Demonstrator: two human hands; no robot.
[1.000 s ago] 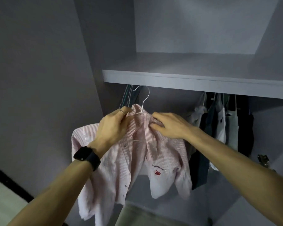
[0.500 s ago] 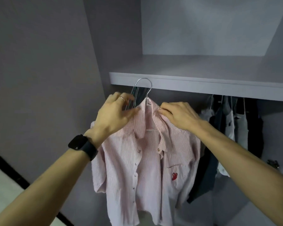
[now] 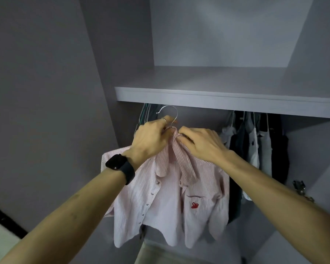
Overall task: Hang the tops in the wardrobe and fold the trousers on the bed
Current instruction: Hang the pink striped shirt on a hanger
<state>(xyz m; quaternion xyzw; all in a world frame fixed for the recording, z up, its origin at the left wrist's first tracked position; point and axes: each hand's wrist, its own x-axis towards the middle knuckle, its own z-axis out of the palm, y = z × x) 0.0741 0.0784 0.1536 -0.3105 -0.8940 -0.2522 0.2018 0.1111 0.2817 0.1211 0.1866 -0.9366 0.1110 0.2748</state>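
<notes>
Several tops (image 3: 255, 149) hung far right; pink striped shirt (image 3: 166, 199) on wire hanger (image 3: 172, 111), seemingly unhooked; left grip (image 3: 151, 139), right grip (image 3: 201, 144) both pinching its collar; trousers unseen.

The left hand (image 3: 152, 138) and right hand (image 3: 202, 145) sit side by side, both gripping the collar of the shirt (image 3: 170, 197), which hangs below them. The hanger hook (image 3: 169, 113) rises just above the hands, beneath the shelf (image 3: 217, 100). Hanging clothes (image 3: 255, 149) are right of the right hand, and spare hangers (image 3: 147, 115) are behind the left hand.
</notes>
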